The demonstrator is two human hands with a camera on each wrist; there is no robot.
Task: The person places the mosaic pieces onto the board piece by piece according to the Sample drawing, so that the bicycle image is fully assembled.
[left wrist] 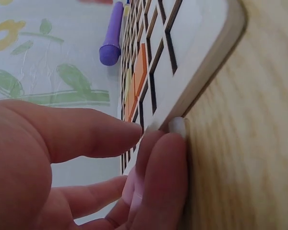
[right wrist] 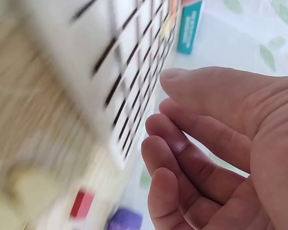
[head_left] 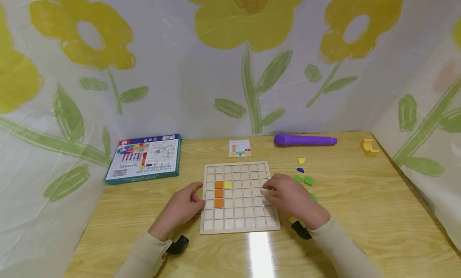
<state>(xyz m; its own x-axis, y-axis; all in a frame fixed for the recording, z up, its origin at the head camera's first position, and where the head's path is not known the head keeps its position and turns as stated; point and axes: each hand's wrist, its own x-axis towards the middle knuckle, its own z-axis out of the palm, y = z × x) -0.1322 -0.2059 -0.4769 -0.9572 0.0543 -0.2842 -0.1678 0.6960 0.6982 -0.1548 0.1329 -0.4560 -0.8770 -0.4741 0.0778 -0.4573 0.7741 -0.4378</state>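
A square wooden grid board (head_left: 239,231) lies on the table. Three orange square tiles (head_left: 219,193) run down one of its columns, and a yellow piece (head_left: 228,184) sits right of the top one. My left hand (head_left: 179,207) holds the board's left edge, thumb at the upper rim and fingers against the side, as the left wrist view shows. Over the board's right edge hovers my right hand (head_left: 291,194), its fingers loosely bent with nothing between thumb and fingertips. Green pieces (head_left: 308,180) lie beside that hand, partly hidden by it.
Behind the board lies a small pattern card (head_left: 239,148). A purple microphone (head_left: 306,140) and a yellow holder (head_left: 369,148) are at the back right, a flat box (head_left: 144,160) at the back left. Yellow (head_left: 301,160) and blue (head_left: 300,170) pieces lie right of the board.
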